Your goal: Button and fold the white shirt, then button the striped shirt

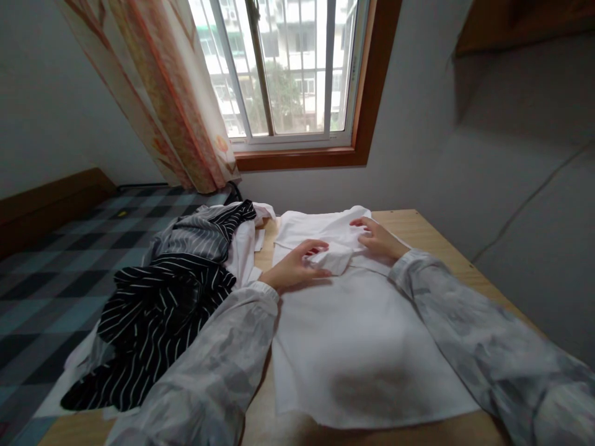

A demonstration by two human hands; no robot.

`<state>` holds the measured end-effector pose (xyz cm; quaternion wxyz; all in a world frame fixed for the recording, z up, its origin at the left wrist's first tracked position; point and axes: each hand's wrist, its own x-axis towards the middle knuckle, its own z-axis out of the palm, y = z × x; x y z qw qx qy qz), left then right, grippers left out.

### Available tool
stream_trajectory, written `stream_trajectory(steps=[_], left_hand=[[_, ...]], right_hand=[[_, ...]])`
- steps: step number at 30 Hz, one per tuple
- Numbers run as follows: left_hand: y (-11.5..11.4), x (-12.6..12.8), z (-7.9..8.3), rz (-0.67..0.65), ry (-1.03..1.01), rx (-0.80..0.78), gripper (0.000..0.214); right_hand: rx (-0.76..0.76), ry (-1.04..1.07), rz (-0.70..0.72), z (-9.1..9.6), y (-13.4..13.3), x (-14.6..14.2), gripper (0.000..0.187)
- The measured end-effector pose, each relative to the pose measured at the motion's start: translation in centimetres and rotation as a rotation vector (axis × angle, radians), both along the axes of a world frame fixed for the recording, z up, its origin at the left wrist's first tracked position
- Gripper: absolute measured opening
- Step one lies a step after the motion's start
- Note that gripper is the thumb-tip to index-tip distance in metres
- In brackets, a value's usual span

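Observation:
A white garment, perhaps a shirt, lies spread flat over the wooden table, its far part folded and layered. Over its left side rests my left hand, fingers apart and curved around a raised fold of white cloth without a visible grip. My right hand is on the far right part of the garment, with its fingers spread and slightly bent at the cloth. Whether the fingertips press on the fabric is hard to tell.
Left of the garment lies a heap of clothes, with a black-and-white striped garment on top. A checked bed adjoins the wooden table on the left. Beyond are a window, a curtain and a wall with a cable.

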<state>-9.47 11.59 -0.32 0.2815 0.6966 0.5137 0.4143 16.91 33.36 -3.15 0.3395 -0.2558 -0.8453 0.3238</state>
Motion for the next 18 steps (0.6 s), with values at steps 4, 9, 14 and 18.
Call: stream_trajectory(steps=[4,9,14,18], left_hand=[[0.4,0.4,-0.1,0.021,0.031,0.12,0.034],[0.3,-0.1,1.4,-0.068,0.053,0.164,0.02],[-0.2,-1.6,2.6,-0.082,0.247,0.169,0.018],[-0.4,-3.4,3.0,-0.086,0.57,0.173,0.043]], right_hand=[[0.177,-0.217,0.15,-1.4,2.4,4.3,0.083],[0.412,-0.256,-0.051,-1.9,2.1,6.0,0.069],[0.407,-0.209,-0.439,-2.4,4.5,7.0,0.052],[0.266,-0.167,-0.615,-3.3,7.7,9.4,0.053]])
